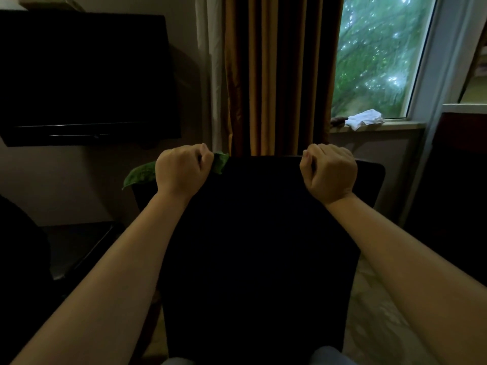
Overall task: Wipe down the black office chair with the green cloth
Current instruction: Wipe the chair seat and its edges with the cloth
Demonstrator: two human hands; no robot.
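- The black office chair [253,233] fills the centre with its back turned to the camera; its top edge runs level between the two hands; its upper right corner juts out past the right hand [329,172]
- To the chair's left there is open wall above a low dark piece of furniture [79,248]; to its right a strip of pale patterned floor [382,325] shows
- The room is dim; a dark television [84,75] hangs on the left wall; a brown curtain [276,75] stands just behind the chair; a window [379,54] shows green leaves, with a white rag [365,119] on its sill
- The left hand [181,169] is at the chair's upper left corner, fingers curled round the green cloth [141,173], which sticks out on both sides of the fist
- The right hand grips the top edge, fingers curled over it, thumb on the near side; both forearms reach forward, well apart
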